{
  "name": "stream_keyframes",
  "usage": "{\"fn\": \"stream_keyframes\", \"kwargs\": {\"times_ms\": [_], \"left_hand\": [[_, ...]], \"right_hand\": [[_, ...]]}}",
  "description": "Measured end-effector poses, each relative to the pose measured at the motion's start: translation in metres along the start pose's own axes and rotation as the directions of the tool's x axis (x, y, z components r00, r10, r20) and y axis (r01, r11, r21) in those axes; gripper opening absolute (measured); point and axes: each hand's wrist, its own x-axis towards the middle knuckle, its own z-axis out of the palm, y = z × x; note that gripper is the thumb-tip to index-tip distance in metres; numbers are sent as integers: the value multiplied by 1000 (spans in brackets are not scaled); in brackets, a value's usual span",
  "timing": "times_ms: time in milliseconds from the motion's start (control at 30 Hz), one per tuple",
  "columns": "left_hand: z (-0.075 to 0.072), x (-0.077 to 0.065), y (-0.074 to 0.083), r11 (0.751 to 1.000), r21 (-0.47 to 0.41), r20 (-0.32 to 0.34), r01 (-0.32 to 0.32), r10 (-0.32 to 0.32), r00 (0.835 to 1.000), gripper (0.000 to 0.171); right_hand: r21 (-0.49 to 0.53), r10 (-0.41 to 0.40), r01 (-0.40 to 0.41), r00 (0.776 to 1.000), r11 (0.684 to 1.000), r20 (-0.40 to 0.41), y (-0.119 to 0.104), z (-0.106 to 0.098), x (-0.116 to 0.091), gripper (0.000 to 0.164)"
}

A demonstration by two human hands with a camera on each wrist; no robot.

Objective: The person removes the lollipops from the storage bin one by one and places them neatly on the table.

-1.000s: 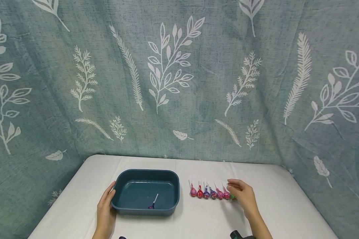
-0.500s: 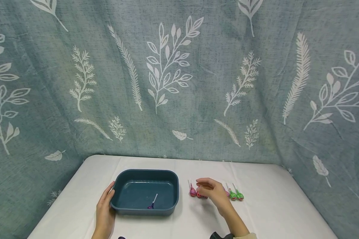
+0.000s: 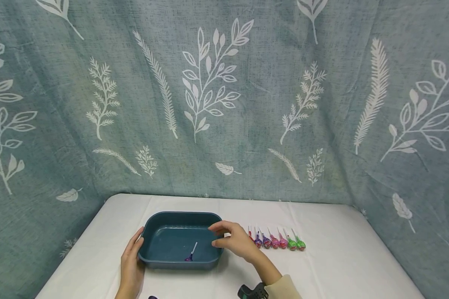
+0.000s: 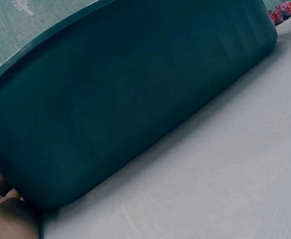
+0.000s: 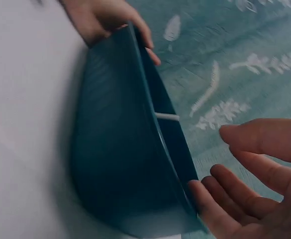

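A dark teal rectangular tub (image 3: 179, 264) sits on the white-covered table. Inside it lies one purple-wrapped lollipop (image 3: 189, 258), its white stick (image 5: 167, 117) slanting up. My left hand (image 3: 132, 265) rests against the tub's left outer wall, fingers along the side. Over the tub's right rim hovers my right hand (image 3: 235, 241), fingers loosely bent and thumb apart; the right wrist view shows nothing between them. A row of wrapped lollipops stretches to its right: a red one (image 3: 251, 235), blue ones (image 3: 266, 242), pink ones (image 3: 275, 243) and green ones (image 3: 300, 244). My hand covers the row's left end.
The white tablecloth (image 3: 336, 257) extends right of the row and in front of the tub. Behind the table hangs a blue-green curtain (image 3: 262, 174) with white leaf prints. A dark strap device (image 3: 252, 291) sits on the right wrist, beside a beige sleeve.
My right hand has swept left along the lollipop row, from its green end to the tub's right rim, uncovering the green ones. The left hand and tub stay put.
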Motion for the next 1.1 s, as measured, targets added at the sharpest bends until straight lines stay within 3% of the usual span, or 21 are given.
{"fn": "stream_keyframes", "kwargs": {"times_ms": [167,567,867,1100], "left_hand": [[0,1,0,1000,0,0,-1,1,1000,58],[-2,1,-2,1000,-21,9,6,-5,1000,59],[0,0,-1,1000,-12,13,2,-2,1000,59],[0,0,-1,1000,-19,6,0,0,1000,57]], "right_hand": [[-114,-68,78,993,990,96,-4,13,13,37],[-337,-46,123,972,933,228,-3,39,34,45],[-432,14,65,984,900,177,-1,52,38,54],[-479,48,42,983,877,175,-1,63,40,39]]}}
